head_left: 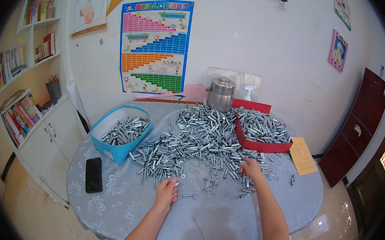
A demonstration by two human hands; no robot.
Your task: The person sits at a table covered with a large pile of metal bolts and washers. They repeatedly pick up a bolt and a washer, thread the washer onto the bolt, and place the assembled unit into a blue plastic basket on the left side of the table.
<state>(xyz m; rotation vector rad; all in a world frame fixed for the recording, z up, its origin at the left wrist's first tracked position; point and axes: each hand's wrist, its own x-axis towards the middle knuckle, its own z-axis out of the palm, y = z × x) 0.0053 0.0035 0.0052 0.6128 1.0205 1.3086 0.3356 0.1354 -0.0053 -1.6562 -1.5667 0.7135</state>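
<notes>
A big heap of silvery metal bolts and sleeves (191, 140) covers the middle of the table. My left hand (166, 194) is closed at the heap's near edge, with a small metal bolt (178, 183) pinched between thumb and finger. Over the heap's right front edge, my right hand (252, 169) has its fingers drawn together among the loose pieces; whatever they grip is hidden. Between my hands lie loose washers and nuts (209, 183). A single bolt (190, 195) with a washer near its end rests on the cloth just right of my left hand.
A blue box (119, 153) of metal pieces stands left, a red box (266, 146) of more at right. A steel canister (221, 95) and spray bottle (249, 92) are behind the heap. A black phone (94, 175) lies left; a yellow paper (303, 156) sits by the right edge.
</notes>
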